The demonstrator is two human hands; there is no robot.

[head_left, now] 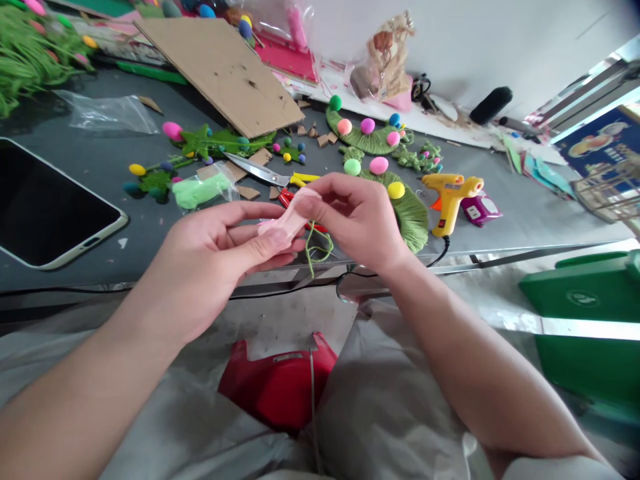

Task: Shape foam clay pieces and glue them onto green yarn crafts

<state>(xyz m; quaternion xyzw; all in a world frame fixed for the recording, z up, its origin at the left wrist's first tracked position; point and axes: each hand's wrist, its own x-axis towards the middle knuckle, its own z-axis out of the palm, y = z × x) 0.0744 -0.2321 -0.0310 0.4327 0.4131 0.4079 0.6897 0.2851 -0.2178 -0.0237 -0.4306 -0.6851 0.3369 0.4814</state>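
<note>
A strip of pale pink soft clay point(290, 219) is stretched between my two hands over the table's front edge. My left hand point(225, 250) pinches its lower end between thumb and fingers. The upper end is gripped by the thumb and forefinger of my right hand point(350, 217). Behind the hands lie scissors point(265, 172) with yellow on the handles, and a red-handled tool point(286, 198) that is partly hidden. Green yarn point(323, 250) hangs beneath the clay. Beside my right hand is a green yarn-wrapped ring point(413, 217) with coloured balls. Light green clay point(201, 191) sits in a clear wrapper.
A yellow glue gun point(450, 200) stands at right next to a purple packet point(481, 208). A large phone point(50, 207) lies at left. Cardboard point(225, 73) and yarn stars point(200, 141) are farther back. Below are a red stool point(280, 387) and green bin point(585, 293).
</note>
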